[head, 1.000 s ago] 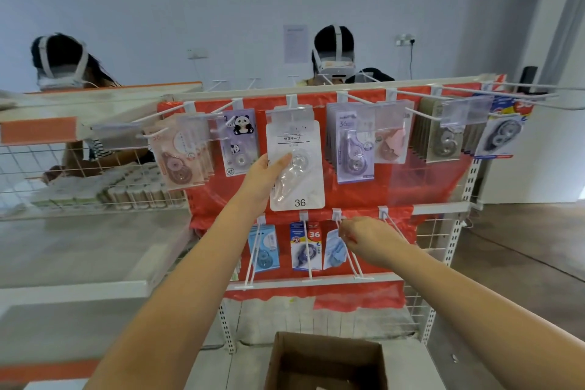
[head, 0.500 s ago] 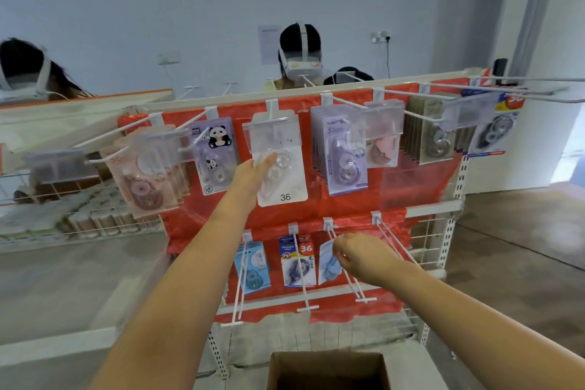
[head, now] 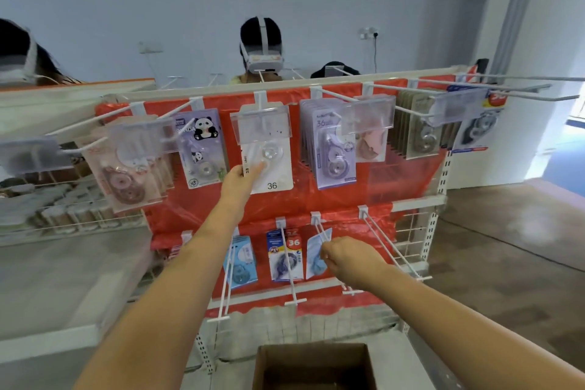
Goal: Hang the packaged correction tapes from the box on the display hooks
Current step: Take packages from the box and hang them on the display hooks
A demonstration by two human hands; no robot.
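My left hand (head: pixel 241 180) grips the lower left edge of a white correction tape pack (head: pixel 273 165) marked 36, which hangs on an upper hook behind a clear label holder (head: pixel 261 127). My right hand (head: pixel 349 260) pinches a light blue correction tape pack (head: pixel 315 255) on a lower double-wire hook (head: pixel 319 226). The cardboard box (head: pixel 313 364) stands open at the bottom of the view; its inside is dark.
Other packs hang along the red-backed rack: a panda pack (head: pixel 202 149), a purple pack (head: pixel 332 149), pink and grey ones, and two blue packs below. A bare lower hook (head: pixel 391 244) juts out at the right. Two people wearing headsets stand behind the rack.
The view has swung, so the rack sits further left and lower in frame. Both hands stay on the same packs; my left hand has slid lower on the white pack.
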